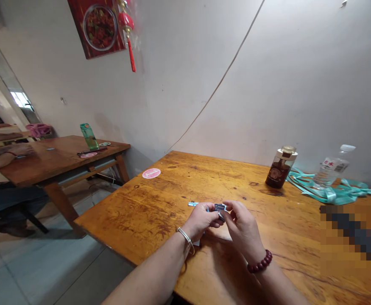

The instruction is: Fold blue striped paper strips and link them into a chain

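Over a wooden table (131,216), left hand (201,220), right hand (241,226), pinching blue piece (220,207)

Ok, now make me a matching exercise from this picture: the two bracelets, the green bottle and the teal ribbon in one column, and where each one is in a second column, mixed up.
Things:
1. Red bead bracelet
2. Silver bangle
3. Green bottle
4. Teal ribbon

Places:
A. The farther wooden table
B. The right wrist
C. The nearer wooden table
D. The left wrist

Right pairs: 1-B, 2-D, 3-A, 4-C.
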Demonstrator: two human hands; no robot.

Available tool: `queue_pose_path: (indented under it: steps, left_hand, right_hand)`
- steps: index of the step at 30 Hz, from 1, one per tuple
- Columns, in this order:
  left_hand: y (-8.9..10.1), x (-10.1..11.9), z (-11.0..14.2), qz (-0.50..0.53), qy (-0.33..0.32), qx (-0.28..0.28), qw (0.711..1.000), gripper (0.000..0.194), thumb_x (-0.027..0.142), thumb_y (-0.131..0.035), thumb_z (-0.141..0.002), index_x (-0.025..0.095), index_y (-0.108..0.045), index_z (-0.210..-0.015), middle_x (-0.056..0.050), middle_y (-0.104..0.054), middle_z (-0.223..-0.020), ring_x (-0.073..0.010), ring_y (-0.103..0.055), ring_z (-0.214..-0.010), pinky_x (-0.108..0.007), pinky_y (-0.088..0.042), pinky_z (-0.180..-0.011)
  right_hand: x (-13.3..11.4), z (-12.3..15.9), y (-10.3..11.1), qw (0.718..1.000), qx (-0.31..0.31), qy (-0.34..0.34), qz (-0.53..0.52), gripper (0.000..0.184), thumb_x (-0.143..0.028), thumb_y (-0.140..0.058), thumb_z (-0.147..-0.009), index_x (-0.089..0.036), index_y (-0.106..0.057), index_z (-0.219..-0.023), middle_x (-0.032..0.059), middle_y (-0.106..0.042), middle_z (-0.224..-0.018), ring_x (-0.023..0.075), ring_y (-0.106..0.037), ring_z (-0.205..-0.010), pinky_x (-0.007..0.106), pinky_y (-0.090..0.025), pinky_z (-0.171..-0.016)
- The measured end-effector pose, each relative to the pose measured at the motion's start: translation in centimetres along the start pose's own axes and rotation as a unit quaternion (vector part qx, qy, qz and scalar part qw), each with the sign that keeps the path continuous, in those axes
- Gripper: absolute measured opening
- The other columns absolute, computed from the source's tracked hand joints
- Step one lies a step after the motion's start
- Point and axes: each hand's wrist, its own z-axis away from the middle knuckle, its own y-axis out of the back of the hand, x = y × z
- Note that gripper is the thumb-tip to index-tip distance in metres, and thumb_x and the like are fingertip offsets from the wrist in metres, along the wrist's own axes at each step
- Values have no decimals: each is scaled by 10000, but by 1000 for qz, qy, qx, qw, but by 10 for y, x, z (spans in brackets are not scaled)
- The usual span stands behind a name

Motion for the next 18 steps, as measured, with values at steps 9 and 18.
queue_pose_path:
  steps: [9, 18]
  left_hand:
    - [1, 3, 2, 27, 34, -8, 999, 260, 247, -662, -530, 103, -578, -730, -10, -543, -651, -40, -487, -524, -142, -338, -475]
    - [3, -2, 0, 9, 7, -6, 1000, 194, 201, -625, -558, 109, -550, -711, -13, -541, -651, -55, -503, -536, -154, -352, -487]
  right_hand:
    - [-2, 3, -1, 1000, 9, 21, 21, 158, -255, -409, -803, -198, -548, -851, 56, -555, -797, 158, -510, -702, 264, -397, -616]
    - [-4, 1, 2, 999, -16, 27, -8, 135, -248, -413, -798, -195, -528, -750, 38, -529, -726, 140, -486, -637, 249, -387, -573]
